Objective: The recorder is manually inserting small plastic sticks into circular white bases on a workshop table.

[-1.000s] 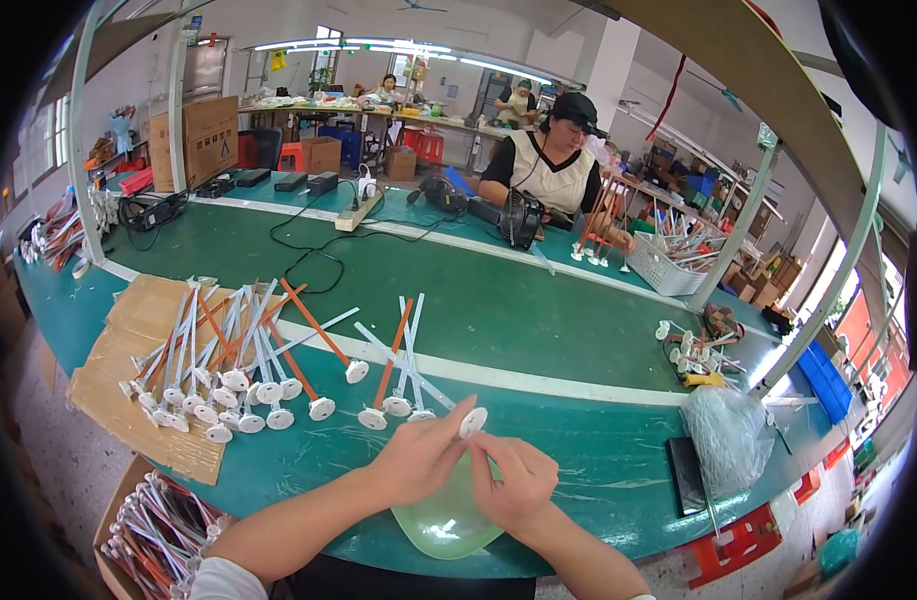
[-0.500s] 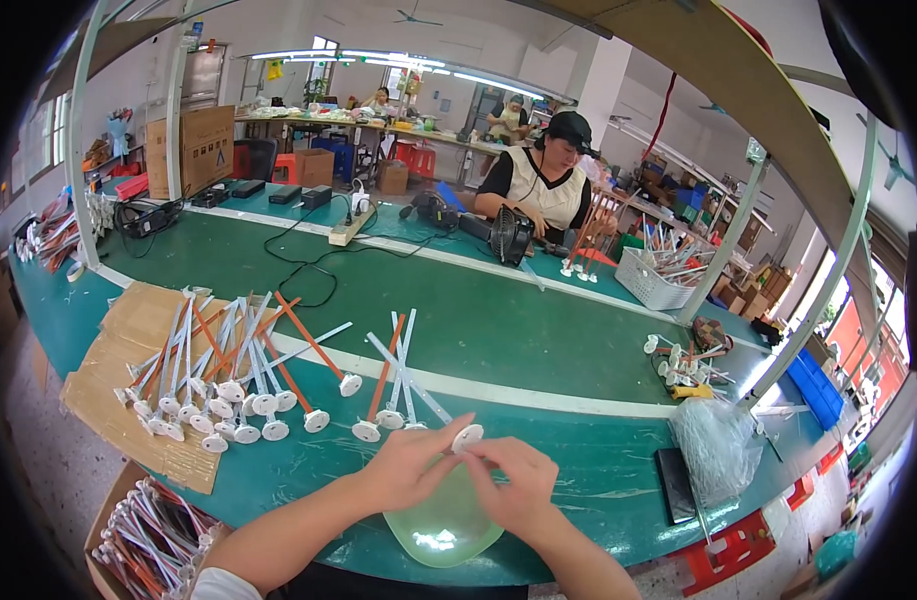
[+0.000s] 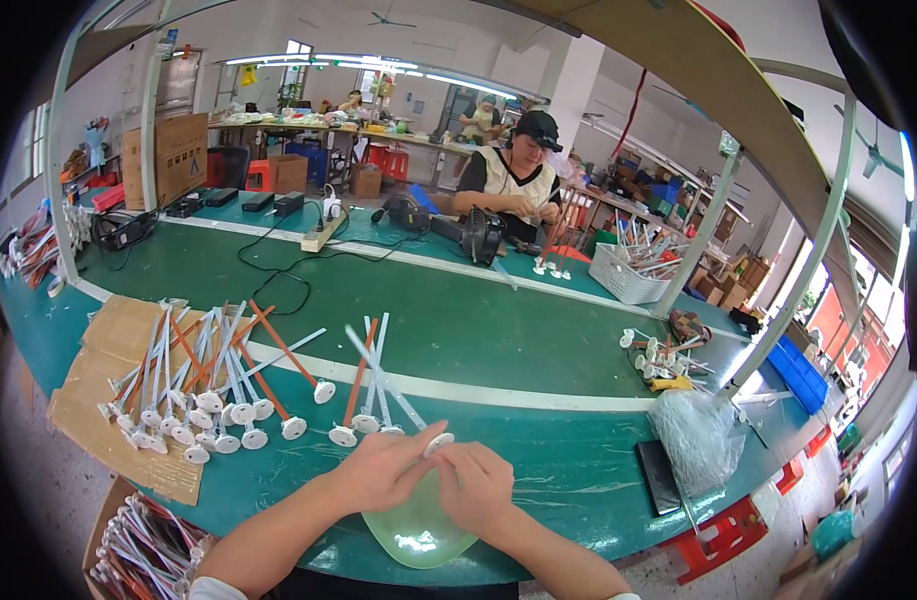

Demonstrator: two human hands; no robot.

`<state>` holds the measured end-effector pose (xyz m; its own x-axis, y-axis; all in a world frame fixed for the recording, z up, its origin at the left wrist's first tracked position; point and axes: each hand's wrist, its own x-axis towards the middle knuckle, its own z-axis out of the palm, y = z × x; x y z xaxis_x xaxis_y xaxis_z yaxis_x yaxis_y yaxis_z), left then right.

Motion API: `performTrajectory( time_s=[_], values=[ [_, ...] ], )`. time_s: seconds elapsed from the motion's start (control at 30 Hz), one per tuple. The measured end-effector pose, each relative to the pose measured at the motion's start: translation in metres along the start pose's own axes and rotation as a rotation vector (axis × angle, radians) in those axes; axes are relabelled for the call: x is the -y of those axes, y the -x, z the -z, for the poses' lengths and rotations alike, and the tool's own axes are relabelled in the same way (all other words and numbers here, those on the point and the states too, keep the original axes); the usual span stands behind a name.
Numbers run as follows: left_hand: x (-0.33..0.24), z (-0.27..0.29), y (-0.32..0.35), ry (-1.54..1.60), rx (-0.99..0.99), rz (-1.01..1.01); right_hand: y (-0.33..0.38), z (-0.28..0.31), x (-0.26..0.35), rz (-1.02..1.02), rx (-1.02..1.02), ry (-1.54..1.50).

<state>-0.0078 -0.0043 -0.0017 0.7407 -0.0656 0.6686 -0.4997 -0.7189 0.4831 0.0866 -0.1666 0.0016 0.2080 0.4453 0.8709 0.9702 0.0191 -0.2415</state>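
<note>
Both hands meet above the near edge of the green table. My left hand (image 3: 379,475) is closed around a pale balloon stick (image 3: 387,380), which slants up and away to the left. At the stick's near end sits a white balloon cup (image 3: 439,443). My right hand (image 3: 477,488) pinches at the cup's edge; the neck of the light green balloon (image 3: 419,535) seems to be there, but the fingers hide it. The inflated balloon hangs below both hands, partly covered by them. Just beyond the left hand lie an orange stick (image 3: 360,385) and pale ones with white cups.
Many orange and pale sticks with cups lie on a flattened cardboard sheet (image 3: 129,450) at left. Below it stands a box of sticks (image 3: 144,550). A plastic bag (image 3: 694,440) and black flat box (image 3: 659,478) lie at right. Across the table a co-worker (image 3: 519,180) sits behind a black fan (image 3: 482,237).
The whole view has shifted, so the table and hands appear further left. Both hands keep their hold at the cup, and the balloon still hangs beneath them.
</note>
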Motion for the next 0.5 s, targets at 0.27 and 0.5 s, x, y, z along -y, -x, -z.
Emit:
performTrajectory(
  time_s=[0.27, 0.5],
  values=[
    [0.019, 0.019, -0.003, -0.410, 0.053, 0.054, -0.008, 0.006, -0.016, -0.349, 0.129, -0.228],
    [0.052, 0.086, 0.006, -0.692, 0.155, 0.490, -0.045, -0.022, -0.032, -0.244, 0.480, -0.073]
  ],
)
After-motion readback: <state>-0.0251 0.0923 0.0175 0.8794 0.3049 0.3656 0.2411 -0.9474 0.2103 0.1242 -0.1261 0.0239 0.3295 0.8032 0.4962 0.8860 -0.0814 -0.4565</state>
